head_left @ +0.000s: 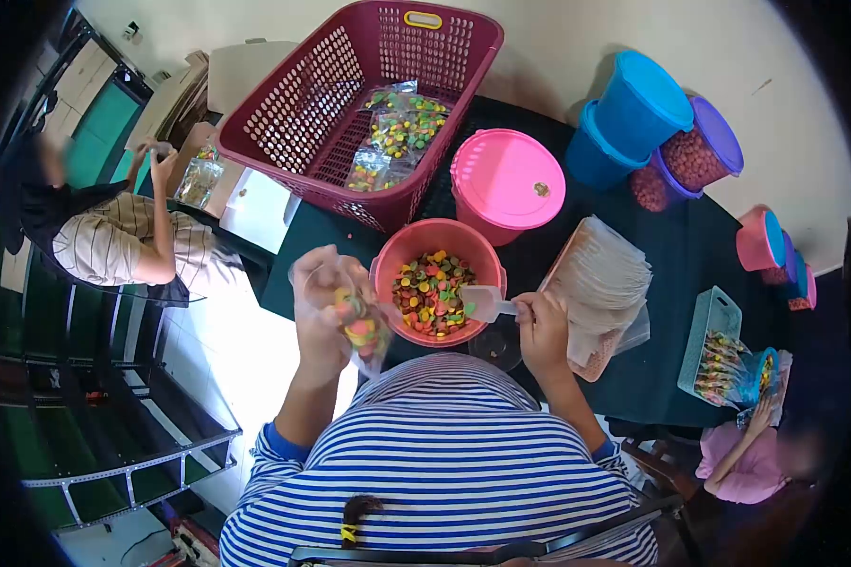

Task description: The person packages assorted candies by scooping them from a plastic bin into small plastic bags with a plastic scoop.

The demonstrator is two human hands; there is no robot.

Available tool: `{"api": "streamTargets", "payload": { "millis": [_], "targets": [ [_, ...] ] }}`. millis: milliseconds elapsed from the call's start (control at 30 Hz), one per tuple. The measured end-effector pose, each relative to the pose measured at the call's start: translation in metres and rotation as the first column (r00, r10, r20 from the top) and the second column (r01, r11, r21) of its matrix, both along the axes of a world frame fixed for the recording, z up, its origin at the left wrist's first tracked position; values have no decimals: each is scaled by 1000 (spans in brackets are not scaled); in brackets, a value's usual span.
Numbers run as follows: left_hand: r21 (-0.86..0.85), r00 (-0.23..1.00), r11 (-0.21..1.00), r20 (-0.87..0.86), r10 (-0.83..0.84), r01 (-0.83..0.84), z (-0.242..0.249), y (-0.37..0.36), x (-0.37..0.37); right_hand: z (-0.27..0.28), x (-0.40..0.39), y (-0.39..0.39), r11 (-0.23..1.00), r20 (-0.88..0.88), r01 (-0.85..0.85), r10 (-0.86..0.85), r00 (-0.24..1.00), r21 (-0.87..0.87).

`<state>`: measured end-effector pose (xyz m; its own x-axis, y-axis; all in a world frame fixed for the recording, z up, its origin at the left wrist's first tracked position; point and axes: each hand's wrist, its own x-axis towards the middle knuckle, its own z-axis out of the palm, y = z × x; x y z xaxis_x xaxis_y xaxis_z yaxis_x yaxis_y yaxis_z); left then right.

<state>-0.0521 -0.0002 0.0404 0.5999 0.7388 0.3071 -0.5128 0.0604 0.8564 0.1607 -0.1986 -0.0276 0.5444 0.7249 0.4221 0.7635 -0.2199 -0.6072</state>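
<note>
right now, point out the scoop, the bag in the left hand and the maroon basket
Scoop (pixel 486 304), head view, on blade
Bag (pixel 362 331), head view, on filled part
Maroon basket (pixel 307 184), head view, on near rim

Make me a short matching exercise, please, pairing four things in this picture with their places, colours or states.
1. Left hand
2. Right hand
3. Maroon basket
4. Round bowl

A. Reddish-pink, with loose colourful pieces inside
B. Holds a scoop
C. Contains filled packets
D. Grips a clear bag

Pairs: 1-D, 2-B, 3-C, 4-A
</note>
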Motion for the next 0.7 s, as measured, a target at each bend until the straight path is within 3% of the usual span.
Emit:
{"api": "streamTargets", "payload": {
  "millis": [33, 67, 133, 167, 200, 267, 300, 367, 400, 467, 567, 600, 667, 700],
  "targets": [
    [-132, 999, 991, 47, -19, 25, 0, -1, 1, 3, 0, -3, 1000, -32, -9, 9, 999, 10],
    [-134, 999, 990, 44, -25, 31, -1, -2, 2, 3, 1, -7, 1000, -35, -2, 3, 999, 8],
    [143, 950, 978, -255, 182, -149, -3, -4, 1, 0, 5, -20, 985, -110, 119, -105, 988, 126],
    [-20, 989, 999, -141, 35, -38, -4, 0, 0, -10, 8, -32, 957, -230, 249, -211, 950, 150],
    [-26, 989, 999, -146, 29, -33, -8, -1, 0, -11, 13, -45, 957, -233, 254, -216, 948, 144],
    [338, 902, 924, -317, 292, -181, -16, -4, 1, -9, 23, -66, 932, -482, 322, -208, 851, 167],
    [100, 967, 991, -227, 114, -93, -15, -1, -1, -13, 22, -72, 930, -481, 329, -217, 850, 162],
    [155, 978, 986, -188, 90, -61, -29, -3, -1, -31, 21, -82, 954, -536, 277, -296, 791, -118],
    [212, 986, 977, -151, 68, -35, -35, -5, 1, -48, 16, -88, 950, -535, 286, -308, 787, -127],
    [209, 983, 977, -160, 85, -50, -32, -7, 8, -88, 2, -93, 960, -604, 127, -257, 754, -251],
    [641, 962, 767, -198, 191, -20, -27, 1, 14, -114, -7, -98, 953, -564, 159, -283, 776, -260],
    [644, 962, 764, -197, 188, -17, -26, 2, 13, -112, -8, -99, 953, -565, 162, -284, 775, -256],
    [528, 936, 849, -293, 197, -13, -24, 1, 9, -106, -9, -102, 913, -359, 174, -313, 879, -369],
    [545, 913, 838, -328, 243, -27, -26, 4, 7, -108, -7, -105, 914, -358, 179, -315, 879, -365]
  ]
}}
